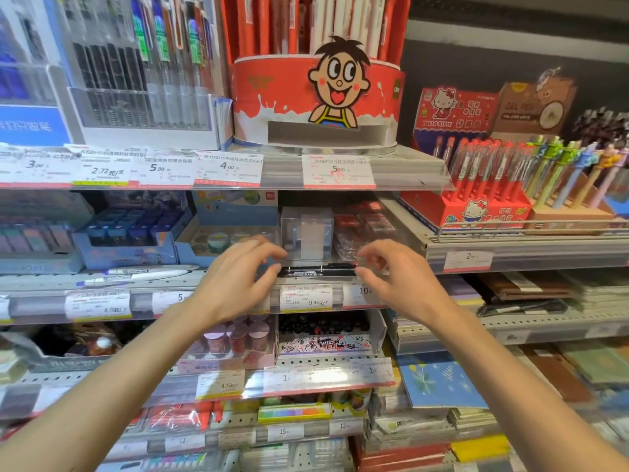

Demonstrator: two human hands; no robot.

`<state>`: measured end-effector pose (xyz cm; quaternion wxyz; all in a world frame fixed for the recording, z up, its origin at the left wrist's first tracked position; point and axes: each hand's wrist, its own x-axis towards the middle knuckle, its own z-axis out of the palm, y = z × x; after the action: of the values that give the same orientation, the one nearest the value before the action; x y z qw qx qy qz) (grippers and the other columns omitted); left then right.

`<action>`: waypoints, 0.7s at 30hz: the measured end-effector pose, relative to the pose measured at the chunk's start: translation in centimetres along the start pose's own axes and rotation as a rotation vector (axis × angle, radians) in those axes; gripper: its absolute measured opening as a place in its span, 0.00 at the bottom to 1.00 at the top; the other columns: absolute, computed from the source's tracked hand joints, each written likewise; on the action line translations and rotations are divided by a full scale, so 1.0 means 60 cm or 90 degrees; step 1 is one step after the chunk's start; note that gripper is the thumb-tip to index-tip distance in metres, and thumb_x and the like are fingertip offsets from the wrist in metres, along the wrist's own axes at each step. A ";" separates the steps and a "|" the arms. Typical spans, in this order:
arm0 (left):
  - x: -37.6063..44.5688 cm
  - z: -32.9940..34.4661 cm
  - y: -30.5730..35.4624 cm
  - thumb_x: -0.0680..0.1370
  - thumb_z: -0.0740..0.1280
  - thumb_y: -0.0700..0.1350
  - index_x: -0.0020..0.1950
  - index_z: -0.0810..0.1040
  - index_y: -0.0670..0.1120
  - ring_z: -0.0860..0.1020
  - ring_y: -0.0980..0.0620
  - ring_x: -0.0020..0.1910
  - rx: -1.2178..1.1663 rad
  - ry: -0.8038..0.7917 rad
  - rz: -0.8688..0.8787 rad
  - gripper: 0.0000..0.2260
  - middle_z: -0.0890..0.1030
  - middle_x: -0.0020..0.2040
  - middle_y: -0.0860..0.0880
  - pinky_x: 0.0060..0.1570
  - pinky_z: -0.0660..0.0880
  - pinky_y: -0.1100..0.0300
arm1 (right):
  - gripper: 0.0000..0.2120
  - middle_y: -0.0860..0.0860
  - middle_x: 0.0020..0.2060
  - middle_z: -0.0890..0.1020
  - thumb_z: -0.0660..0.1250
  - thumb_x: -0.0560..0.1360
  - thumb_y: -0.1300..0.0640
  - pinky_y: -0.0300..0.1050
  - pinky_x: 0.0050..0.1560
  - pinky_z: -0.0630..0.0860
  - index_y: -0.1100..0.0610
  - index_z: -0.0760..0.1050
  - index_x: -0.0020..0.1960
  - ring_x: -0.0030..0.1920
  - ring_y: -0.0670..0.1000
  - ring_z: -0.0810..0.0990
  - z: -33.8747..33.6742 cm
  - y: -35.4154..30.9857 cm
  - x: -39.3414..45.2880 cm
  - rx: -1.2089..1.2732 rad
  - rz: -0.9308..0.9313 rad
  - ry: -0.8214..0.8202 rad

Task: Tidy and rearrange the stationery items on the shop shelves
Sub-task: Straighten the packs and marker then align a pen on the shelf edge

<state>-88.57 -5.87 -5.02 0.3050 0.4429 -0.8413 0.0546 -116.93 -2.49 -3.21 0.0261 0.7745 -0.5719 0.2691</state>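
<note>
**Both hands at a black marker on the shelf edge**

Two bare forearms reach up from the bottom of the view toward the middle shelf. Between the hands, a black marker lies on its side along the shelf's front edge, above the price tags; it has a white printed label near its left end and a glossy black barrel. The left hand has its fingers curled, thumb and forefinger closing on the marker's left end. The right hand mirrors it, fingers bent, fingertips at the right end; whether either grip truly pinches the marker I cannot tell. Just behind the marker stands a clear plastic box. Further left, white pens lie along the same edge.
</note>
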 end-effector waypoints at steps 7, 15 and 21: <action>0.015 0.025 0.019 0.81 0.55 0.59 0.68 0.74 0.51 0.72 0.49 0.59 0.116 -0.120 0.004 0.20 0.80 0.59 0.53 0.56 0.71 0.54 | 0.18 0.45 0.51 0.83 0.67 0.77 0.46 0.47 0.56 0.75 0.50 0.76 0.65 0.53 0.49 0.79 0.024 -0.016 0.001 -0.023 0.001 -0.010; 0.020 0.019 0.022 0.81 0.55 0.61 0.65 0.77 0.51 0.72 0.48 0.58 0.107 -0.124 0.001 0.21 0.80 0.57 0.51 0.57 0.69 0.53 | 0.10 0.43 0.42 0.80 0.70 0.76 0.49 0.41 0.46 0.73 0.51 0.78 0.55 0.43 0.45 0.78 0.029 -0.018 0.009 0.085 0.047 0.018; 0.018 0.008 0.018 0.78 0.53 0.64 0.64 0.77 0.52 0.72 0.48 0.58 0.076 -0.079 0.000 0.25 0.79 0.54 0.51 0.57 0.72 0.52 | 0.10 0.43 0.43 0.81 0.70 0.76 0.48 0.37 0.47 0.73 0.50 0.77 0.54 0.45 0.42 0.79 0.014 -0.021 0.009 0.129 0.028 0.052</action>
<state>-90.07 -6.14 -4.60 0.2250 0.4627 -0.8540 0.0774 -115.37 -2.82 -3.34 -0.0352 0.7490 -0.5567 0.3575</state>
